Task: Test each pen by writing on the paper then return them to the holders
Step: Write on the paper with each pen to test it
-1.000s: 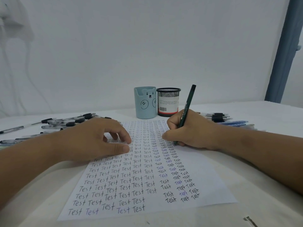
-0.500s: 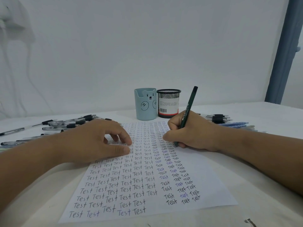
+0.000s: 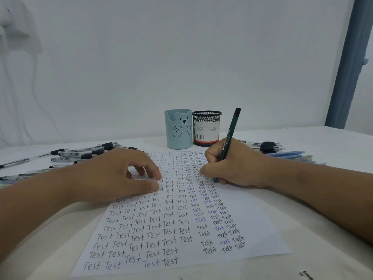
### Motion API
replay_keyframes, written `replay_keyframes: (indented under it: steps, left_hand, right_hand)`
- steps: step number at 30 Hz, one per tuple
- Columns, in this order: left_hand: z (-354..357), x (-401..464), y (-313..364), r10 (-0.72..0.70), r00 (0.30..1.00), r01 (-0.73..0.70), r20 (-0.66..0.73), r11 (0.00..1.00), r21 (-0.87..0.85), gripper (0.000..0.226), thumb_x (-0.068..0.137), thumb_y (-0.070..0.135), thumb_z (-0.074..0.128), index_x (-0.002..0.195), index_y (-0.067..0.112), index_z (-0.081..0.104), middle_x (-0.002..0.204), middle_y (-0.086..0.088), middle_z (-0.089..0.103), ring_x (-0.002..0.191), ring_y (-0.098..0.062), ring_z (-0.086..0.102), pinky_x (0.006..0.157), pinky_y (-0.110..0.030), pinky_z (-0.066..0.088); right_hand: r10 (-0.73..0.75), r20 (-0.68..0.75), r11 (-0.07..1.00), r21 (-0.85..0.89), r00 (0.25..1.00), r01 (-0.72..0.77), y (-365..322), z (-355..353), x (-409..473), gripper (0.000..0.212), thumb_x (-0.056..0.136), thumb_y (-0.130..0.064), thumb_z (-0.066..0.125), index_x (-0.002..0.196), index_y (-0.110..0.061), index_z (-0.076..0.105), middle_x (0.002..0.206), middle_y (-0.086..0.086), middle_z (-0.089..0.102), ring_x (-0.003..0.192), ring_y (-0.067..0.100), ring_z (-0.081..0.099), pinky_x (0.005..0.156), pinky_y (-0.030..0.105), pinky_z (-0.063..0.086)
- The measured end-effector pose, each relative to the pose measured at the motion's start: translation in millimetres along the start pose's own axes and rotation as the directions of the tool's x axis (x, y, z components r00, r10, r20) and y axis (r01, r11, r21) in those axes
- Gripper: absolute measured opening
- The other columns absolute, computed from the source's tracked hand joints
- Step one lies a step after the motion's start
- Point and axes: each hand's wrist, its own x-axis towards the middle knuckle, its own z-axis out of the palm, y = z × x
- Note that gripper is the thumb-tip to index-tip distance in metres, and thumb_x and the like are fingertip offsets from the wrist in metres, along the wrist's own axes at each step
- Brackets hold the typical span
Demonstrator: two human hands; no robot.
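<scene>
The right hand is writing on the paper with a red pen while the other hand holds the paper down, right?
Not quite. The pen is dark green, not red, as the head view shows. The rest holds: the right hand grips it with the tip down on the paper, and the left hand rests on the sheet.

Room, as we see it from the head view:

1. Wall [image 3: 181, 57]: plain white, filling most of what we have in view behind the table; evenly and softly lit.
2. Table [image 3: 323, 142]: covered in a white cloth, its far edge meeting the wall.
3. Post [image 3: 349, 63]: grey-blue, upright, at our far right, leaning slightly in the wide-angle picture; we cannot tell whether it is a door frame or a curtain.
4. Cable [image 3: 36, 98]: a pale cord hanging down the wall at our left, below a blurred white fitting [image 3: 10, 21] in the upper corner.
</scene>
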Motion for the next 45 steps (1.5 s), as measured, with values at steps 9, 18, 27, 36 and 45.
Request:
replay_keyframes:
  steps: [9, 18, 27, 36, 45]
  left_hand:
    - [0.2, -0.5, 0.6, 0.011, 1.000, -0.011, -0.009, 1.000, -0.006, 0.033, 0.069, 0.067, 0.067, 0.099, 0.052, 0.071, 0.107, 0.026, 0.067, 0.106, 0.002, 0.061, 0.088, -0.026, 0.053]
    - [-0.9, -3.2, 6.9, 0.026, 0.992, -0.020, -0.121, 0.999, 0.051, 0.025, 0.075, 0.062, 0.065, 0.093, 0.045, 0.073, 0.104, 0.029, 0.067, 0.104, 0.003, 0.059, 0.083, -0.028, 0.051]
    - [-6.2, 7.5, 51.7, -0.054, 0.929, -0.088, -0.365, 0.928, -0.361, 0.048, 0.074, 0.046, 0.072, 0.121, 0.045, 0.061, 0.093, 0.008, 0.075, 0.079, -0.008, 0.071, 0.072, -0.026, 0.055]
    - [17.3, 17.8, 59.8, -0.259, 0.859, -0.043, -0.441, 0.822, -0.567, 0.012, 0.088, 0.012, 0.075, 0.093, 0.021, 0.079, 0.076, -0.005, 0.076, 0.067, -0.017, 0.071, 0.062, -0.022, 0.055]
    - [-11.6, 18.3, 94.7, -0.315, 0.857, -0.109, -0.407, 0.662, -0.742, 0.008, 0.085, 0.004, 0.075, 0.092, 0.007, 0.077, 0.086, -0.011, 0.077, 0.077, -0.022, 0.072, 0.074, -0.028, 0.059]
  right_hand:
    - [0.009, -0.021, 0.998, 0.065, 1.000, -0.007, 3.5, -1.2, 2.3, 0.040, 0.086, -0.011, 0.071, 0.053, -0.010, 0.049, 0.046, 0.007, 0.052, 0.053, 0.018, 0.052, 0.064, 0.027, 0.050]
    - [-0.081, -0.030, 0.956, 0.280, 0.996, 0.086, 0.2, -13.7, 4.5, 0.007, 0.087, -0.010, 0.076, 0.086, -0.004, 0.072, 0.071, 0.012, 0.066, 0.058, 0.020, 0.054, 0.053, 0.029, 0.046]
    - [-0.082, -0.144, 0.949, -0.312, 0.986, 0.033, -3.5, -16.4, 6.1, 0.031, 0.098, -0.053, 0.051, 0.085, -0.025, 0.049, 0.066, -0.010, 0.054, 0.057, 0.005, 0.046, 0.056, 0.023, 0.036]
    - [-0.051, -0.063, 0.969, -0.243, 0.997, 0.034, -2.2, -11.5, 4.9, 0.022, 0.088, -0.053, 0.068, 0.089, -0.037, 0.054, 0.073, -0.008, 0.068, 0.066, 0.010, 0.061, 0.062, 0.029, 0.049]
    - [-0.058, -0.206, 0.898, 0.416, 0.977, 0.141, -34.0, -81.3, -22.5, 0.008, 0.090, 0.002, 0.067, 0.097, 0.002, 0.072, 0.073, 0.012, 0.070, 0.062, 0.021, 0.059, 0.062, 0.030, 0.047]
